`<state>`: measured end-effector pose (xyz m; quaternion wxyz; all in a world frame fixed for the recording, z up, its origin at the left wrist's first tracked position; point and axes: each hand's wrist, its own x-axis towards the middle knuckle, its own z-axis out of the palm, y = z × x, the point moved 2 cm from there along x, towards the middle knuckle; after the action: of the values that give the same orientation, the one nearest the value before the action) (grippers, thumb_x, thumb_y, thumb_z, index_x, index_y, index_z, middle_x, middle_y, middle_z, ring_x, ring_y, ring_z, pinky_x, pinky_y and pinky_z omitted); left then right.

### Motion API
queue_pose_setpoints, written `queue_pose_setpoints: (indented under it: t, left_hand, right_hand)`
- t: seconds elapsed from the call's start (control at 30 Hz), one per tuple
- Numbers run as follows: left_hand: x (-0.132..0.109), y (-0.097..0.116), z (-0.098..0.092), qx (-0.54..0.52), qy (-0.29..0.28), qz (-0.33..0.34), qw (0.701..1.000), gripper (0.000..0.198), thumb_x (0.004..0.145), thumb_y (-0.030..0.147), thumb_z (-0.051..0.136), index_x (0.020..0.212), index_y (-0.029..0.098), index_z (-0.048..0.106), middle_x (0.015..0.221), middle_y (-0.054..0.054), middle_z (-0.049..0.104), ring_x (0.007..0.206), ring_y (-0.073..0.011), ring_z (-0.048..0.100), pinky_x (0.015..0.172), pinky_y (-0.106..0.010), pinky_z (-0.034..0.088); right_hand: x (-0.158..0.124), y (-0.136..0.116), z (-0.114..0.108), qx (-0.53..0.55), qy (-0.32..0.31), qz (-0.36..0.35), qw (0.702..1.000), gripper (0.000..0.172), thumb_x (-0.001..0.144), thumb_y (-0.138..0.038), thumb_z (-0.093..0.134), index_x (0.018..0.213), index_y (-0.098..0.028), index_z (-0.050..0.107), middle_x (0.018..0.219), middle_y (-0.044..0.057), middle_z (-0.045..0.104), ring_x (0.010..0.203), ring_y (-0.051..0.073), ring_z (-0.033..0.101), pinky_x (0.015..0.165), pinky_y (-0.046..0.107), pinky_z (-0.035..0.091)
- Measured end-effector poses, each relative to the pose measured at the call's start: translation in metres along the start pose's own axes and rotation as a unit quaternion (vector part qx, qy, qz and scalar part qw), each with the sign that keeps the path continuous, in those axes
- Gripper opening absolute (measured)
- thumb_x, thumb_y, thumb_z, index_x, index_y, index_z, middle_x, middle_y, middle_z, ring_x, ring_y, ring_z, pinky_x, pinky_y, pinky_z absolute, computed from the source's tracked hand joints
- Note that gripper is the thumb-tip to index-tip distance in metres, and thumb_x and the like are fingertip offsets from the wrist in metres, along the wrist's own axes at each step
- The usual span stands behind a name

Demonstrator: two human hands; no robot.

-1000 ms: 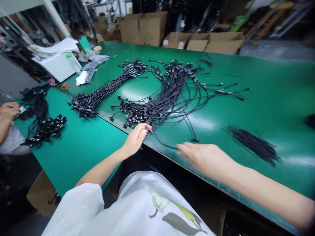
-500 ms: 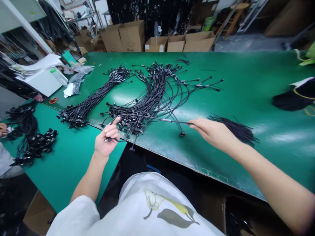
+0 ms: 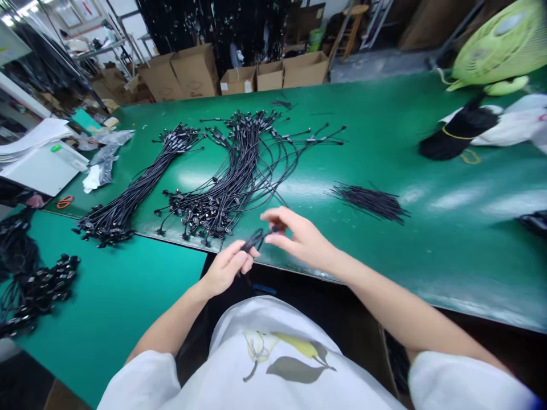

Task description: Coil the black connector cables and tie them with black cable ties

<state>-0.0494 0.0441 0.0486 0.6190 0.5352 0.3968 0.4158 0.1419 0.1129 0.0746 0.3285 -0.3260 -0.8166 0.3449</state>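
The left hand (image 3: 226,267) and right hand (image 3: 299,236) are gripping a looped, thin black cable (image 3: 254,240) at a glossy green table (image 3: 376,156).

1. Single view, head-worn: the camera looks from above the wearer's shirt (image 3: 294,347), on the near-edge side of the green tabletop (image 3: 427,256).
2. It faces forward and down, across the tabletop to its far edge and the cardboard boxes (image 3: 305,71) beyond.
3. Left hand (image 3: 224,270) and right hand (image 3: 301,239) show close, just below centre.
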Motion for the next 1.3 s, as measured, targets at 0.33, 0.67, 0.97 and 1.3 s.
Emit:
queue_pose_setpoints:
  t: [0.33,0.67,0.97,1.3]
  left_hand:
    - [0.017,-0.041,0.03,-0.108,0.149,-0.047,0.982,0.041,0.092,0.059,0.043,0.075,0.021,0.041,0.065,0.004,0.04,0.069,-0.0144,0.052,0.079,-0.033,0.045]
    - [-0.006,-0.06,0.033,0.33,-0.002,-0.045,0.943,0.034,0.098,0.042,0.034,0.104,0.019,0.058,0.09,-0.008,0.063,0.084,-0.0218,0.058,0.081,-0.035,0.042]
    - [0.001,-0.06,0.056,-0.143,-0.09,-0.191,0.967,0.048,0.081,0.064,0.058,0.081,0.016,0.055,0.062,0.001,0.049,0.058,-0.0131,0.049,0.062,-0.03,0.046]
    - [0.011,-0.051,0.066,-0.257,-0.022,-0.241,0.936,0.036,0.081,0.047,0.068,0.079,0.014,0.055,0.054,0.008,0.032,0.046,-0.0054,0.033,0.048,-0.02,0.029]
  right_hand:
    - [-0.015,0.022,0.066,0.45,0.185,0.195,0.852,0.042,0.086,-0.055,0.057,0.066,-0.019,0.048,0.065,-0.003,0.042,0.057,0.009,0.038,0.053,0.023,0.036]
    - [-0.033,0.009,0.078,0.536,0.18,0.251,0.786,0.041,0.083,-0.061,0.059,0.085,-0.022,0.046,0.076,-0.003,0.051,0.05,0.007,0.045,0.042,0.019,0.034]
    - [-0.028,0.011,0.066,0.617,0.131,0.227,0.742,0.053,0.08,-0.072,0.054,0.081,-0.019,0.05,0.066,-0.008,0.031,0.041,0.0,0.018,0.036,0.016,0.017]
    - [-0.039,0.019,0.012,0.106,0.154,0.015,0.982,0.031,0.098,-0.042,0.043,0.087,-0.018,0.06,0.082,0.004,0.059,0.077,0.015,0.06,0.075,0.033,0.052]
